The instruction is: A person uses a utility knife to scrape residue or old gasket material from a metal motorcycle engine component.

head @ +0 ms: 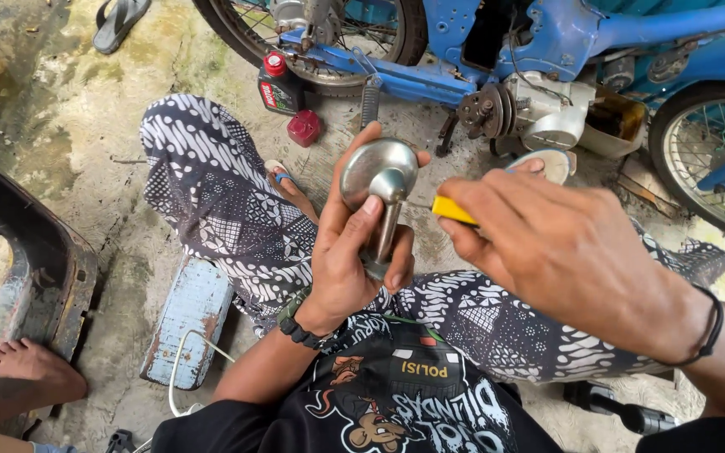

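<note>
Above the patterned trousers [237, 226], the left hand [350, 252] has its grip wrapped round a chrome mirror [379, 172], while the right hand [547, 243] pinches a yellow-handled screwdriver [453, 210] against it; the tip could slip off the smooth metal and jab the thumb.

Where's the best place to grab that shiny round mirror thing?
Probably by its narrow stem, coming from the left, as the left hand does now. The stem is slim enough for fingers to wrap, while the round metal mirror head is wide, smooth and domed.
</note>
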